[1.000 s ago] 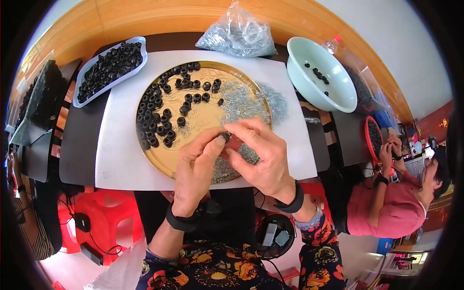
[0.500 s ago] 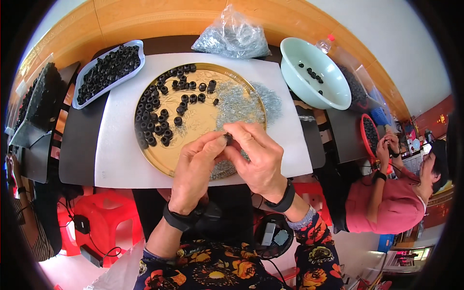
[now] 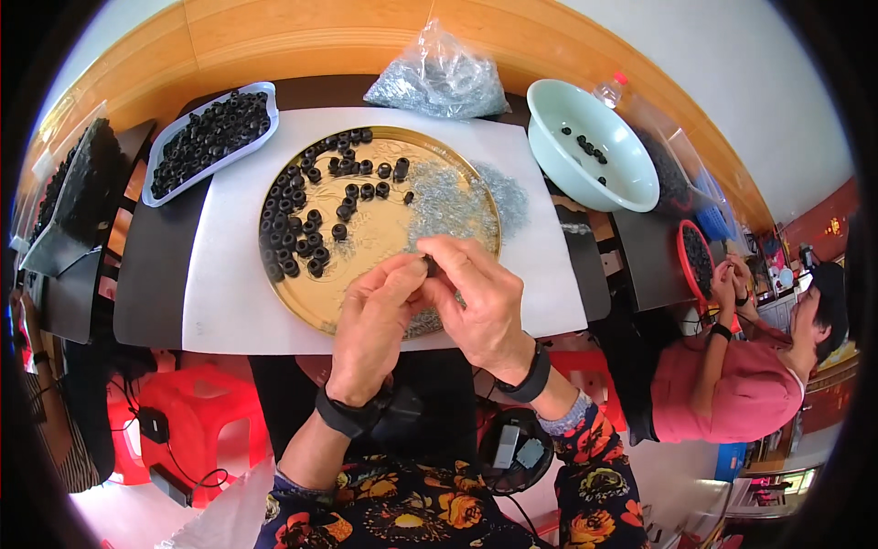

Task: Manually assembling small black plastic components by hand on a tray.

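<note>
A dark table (image 3: pixel 165 274) stood against a curved wall of warm wood panelling (image 3: pixel 302 37), with a white sheet (image 3: pixel 229 293) spread across its middle. On the sheet lay a round gold tray (image 3: pixel 366 247), shiny and faintly embossed. Small black rubber rings (image 3: pixel 297 242) crowded the tray from nine to twelve o'clock, and a heap of tiny silvery metal parts (image 3: pixel 448 201) spread over its rim at two o'clock.

At the tray's five o'clock edge the left hand (image 3: pixel 370 325) and the right hand (image 3: pixel 480 306) met, fingertips pinched narrowly together on one small black ring (image 3: pixel 430 266); both wrists wore black bands.

Beyond the tray at twelve o'clock sat a crinkled clear plastic bag (image 3: pixel 439 78) of grey metal pieces. At ten o'clock a pale oblong dish (image 3: pixel 265 96) was heaped with black rings; at two o'clock a smooth pale green bowl (image 3: pixel 631 188) held a few more. A dark bagged bundle (image 3: pixel 73 201) lay at the table's nine o'clock end.

A red plastic stool (image 3: pixel 197 412) stood below the table at seven o'clock. At three o'clock another person in a pink shirt (image 3: pixel 741 393) worked over a red-rimmed basket (image 3: pixel 686 256).
</note>
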A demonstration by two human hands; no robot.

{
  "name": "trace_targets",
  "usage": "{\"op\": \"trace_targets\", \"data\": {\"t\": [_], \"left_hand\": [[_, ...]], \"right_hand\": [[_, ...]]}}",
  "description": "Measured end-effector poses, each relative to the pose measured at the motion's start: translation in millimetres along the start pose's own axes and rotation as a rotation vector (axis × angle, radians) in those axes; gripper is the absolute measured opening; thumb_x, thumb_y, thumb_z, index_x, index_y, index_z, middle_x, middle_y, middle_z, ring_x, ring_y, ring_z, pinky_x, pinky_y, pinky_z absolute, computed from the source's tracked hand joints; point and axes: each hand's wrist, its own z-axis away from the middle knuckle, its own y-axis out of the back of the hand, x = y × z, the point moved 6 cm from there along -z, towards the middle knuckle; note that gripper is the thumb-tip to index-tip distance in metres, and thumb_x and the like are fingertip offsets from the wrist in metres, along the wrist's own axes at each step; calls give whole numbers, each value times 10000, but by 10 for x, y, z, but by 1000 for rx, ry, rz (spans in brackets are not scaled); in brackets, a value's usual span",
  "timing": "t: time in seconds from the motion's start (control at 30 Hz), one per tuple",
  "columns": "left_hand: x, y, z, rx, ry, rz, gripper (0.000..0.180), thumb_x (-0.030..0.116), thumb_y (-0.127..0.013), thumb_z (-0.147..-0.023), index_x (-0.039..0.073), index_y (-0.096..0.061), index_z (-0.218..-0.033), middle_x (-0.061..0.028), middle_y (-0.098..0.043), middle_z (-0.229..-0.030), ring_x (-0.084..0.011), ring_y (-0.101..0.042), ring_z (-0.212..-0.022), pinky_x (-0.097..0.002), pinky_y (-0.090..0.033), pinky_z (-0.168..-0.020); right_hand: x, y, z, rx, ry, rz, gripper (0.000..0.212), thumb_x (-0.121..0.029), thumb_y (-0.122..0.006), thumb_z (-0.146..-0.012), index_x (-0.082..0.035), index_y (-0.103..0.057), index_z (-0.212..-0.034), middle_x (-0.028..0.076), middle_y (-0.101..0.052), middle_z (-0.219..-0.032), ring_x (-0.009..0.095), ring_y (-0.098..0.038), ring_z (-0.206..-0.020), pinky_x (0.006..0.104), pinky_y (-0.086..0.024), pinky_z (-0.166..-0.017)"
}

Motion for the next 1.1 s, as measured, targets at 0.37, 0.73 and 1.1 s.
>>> {"op": "trace_targets", "data": {"t": [0.37,0.73,1.1], "left_hand": [[408,-226,97,225,-450,-608,318,234,-482,-1000,-21,-554,-1175,-69,-605,-961,-127,-559,-890,-269,-445,-794],[177,-232,-46,161,-361,-646,451,330,-344,-1045,-20,-598,-918,-82,-626,-818,-127,-557,-719,-266,-458,-654],[217,-257,-49,179,-467,-702,458,291,-343,-1045,-29,-609,-854,-81,-625,-711,-139,-555,-642,-279,-451,-591]], "right_hand": [[-55,-5,-82,-64,-157,-254,282,42,-657,-820,0,-612,-1095,128,-643,-892,216,-643,-765,299,-506,-678],[195,-299,277,-3,-436,-581,290,34,-573,-862,26,-598,-1151,19,-559,-761,67,-465,-636,227,-396,-567],[202,-321,347,80,-444,-569,261,13,-584,-876,7,-616,-1134,18,-536,-729,61,-476,-634,222,-403,-572]]}}
